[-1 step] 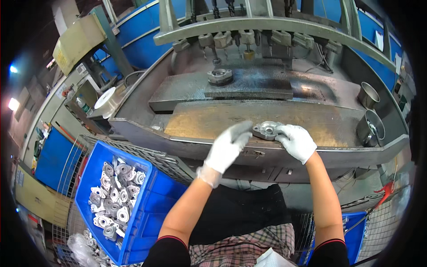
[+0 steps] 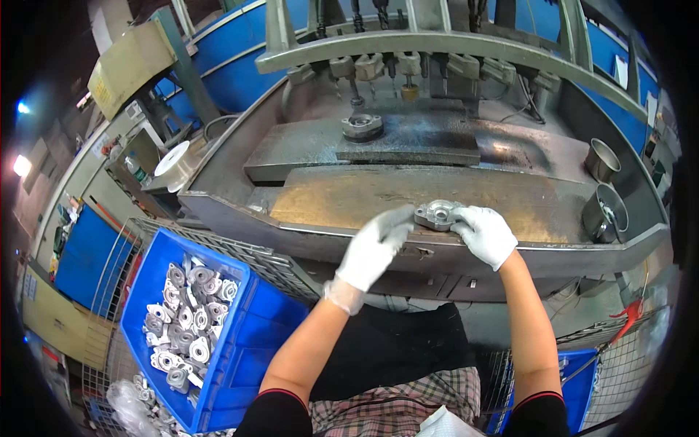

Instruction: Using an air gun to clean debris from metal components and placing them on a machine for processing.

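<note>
A grey cast-metal flange housing with a round bore and side lugs is at the front edge of the machine bed. My right hand, in a white glove, grips its right end between thumb and fingers. Close to the housing's left end is my left hand, also gloved, with fingers stretched toward the part and nothing visible in them. Its fingertips are smudged grey. Farther back, a similar housing sits on a round dark fixture under the drill spindles.
A blue bin of loose castings stands at my left. Drill heads hang beneath a metal crossbar at the back. Two metal cups stand at the bed's right side. Another blue bin is low at right.
My left hand's fingers have dipped very slightly toward me. The right hand and the housing stay where they were.
</note>
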{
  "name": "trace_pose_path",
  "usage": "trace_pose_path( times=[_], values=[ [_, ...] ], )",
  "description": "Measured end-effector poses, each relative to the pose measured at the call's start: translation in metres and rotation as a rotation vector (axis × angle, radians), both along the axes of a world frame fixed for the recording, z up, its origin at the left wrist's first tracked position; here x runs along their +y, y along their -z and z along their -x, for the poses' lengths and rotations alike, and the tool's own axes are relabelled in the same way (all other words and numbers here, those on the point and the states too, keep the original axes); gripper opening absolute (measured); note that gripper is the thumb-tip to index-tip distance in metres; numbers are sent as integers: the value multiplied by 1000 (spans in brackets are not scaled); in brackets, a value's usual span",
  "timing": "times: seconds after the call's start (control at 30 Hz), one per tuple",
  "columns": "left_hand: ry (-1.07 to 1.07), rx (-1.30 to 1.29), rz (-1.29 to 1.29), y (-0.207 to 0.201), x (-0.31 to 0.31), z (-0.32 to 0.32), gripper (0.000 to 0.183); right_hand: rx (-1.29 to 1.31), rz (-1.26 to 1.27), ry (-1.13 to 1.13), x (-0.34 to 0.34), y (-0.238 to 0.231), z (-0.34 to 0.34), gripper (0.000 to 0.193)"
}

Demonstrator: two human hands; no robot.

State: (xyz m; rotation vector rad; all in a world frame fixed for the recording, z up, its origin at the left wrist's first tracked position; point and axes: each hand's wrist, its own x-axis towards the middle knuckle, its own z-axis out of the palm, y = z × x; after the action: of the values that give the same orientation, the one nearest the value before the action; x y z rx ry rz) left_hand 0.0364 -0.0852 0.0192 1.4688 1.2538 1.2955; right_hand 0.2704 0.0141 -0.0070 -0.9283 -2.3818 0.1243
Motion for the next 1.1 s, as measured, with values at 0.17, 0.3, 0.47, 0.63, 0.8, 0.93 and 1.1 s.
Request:
trace_pose_path(
  times=[0.17,0.3,0.47,0.63,0.8,0.93,1.1],
  values=[
    [62,-249,49,31,-34,-10,46,88,95,2,0,-5,5,22],
    [129,-470,211,49,-41,-13,61,247,261,167,-24,-21,21,23],
    [164,-733,178,74,-49,-25,71,342,357,117,-92,-30,42,24],
    [157,-1027,-6,86,-67,-51,64,382,521,82,-149,4,48,24],
    [244,-1433,241,132,-79,-40,44,389,484,228,-158,-8,-15,24],
    [233,-1669,412,177,-82,-15,28,314,-201,790,-143,2,-148,24],
    [134,-1684,496,230,-83,13,23,-17,-406,1533,-179,25,-336,41]
  ],
)
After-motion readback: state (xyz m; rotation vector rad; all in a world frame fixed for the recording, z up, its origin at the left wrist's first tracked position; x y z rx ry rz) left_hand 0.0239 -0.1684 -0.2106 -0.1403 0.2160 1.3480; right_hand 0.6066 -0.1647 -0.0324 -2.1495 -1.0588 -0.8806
